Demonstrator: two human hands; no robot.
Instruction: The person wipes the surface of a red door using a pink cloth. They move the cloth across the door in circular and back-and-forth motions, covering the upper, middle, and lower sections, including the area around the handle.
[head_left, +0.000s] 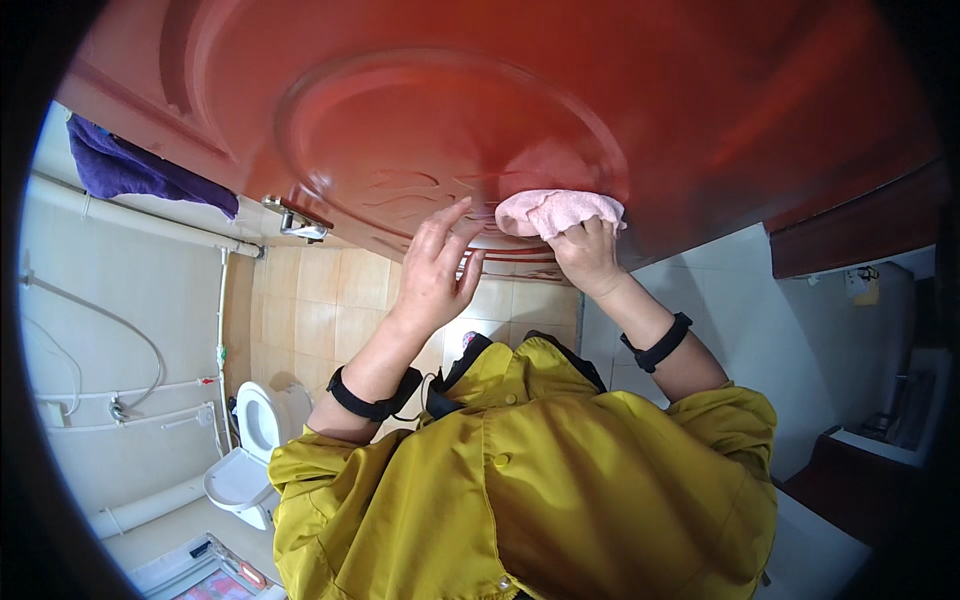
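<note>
A glossy red-brown door (420, 105) with a raised oval moulding and carved relief fills the upper part of the view. Against its face, inside the oval's right side, lies a folded pink cloth (562, 210). My right hand (589, 255) grips the lower edge of this cloth, the fingers partly hidden by it. To the left, my left hand (442, 259) is empty with its fingers apart. Its fingertips are near the carved relief; whether they touch the door I cannot tell. The metal door handle (300, 225) sits further left, near the door's edge.
A purple towel (142, 169) hangs at the upper left. Below it, white pipes and a shower hose (142, 330) run along the wall. A white toilet (259, 420) with its lid up stands on the left. Beige tiles (319, 300) cover the floor. A dark red door frame (855, 217) is at right.
</note>
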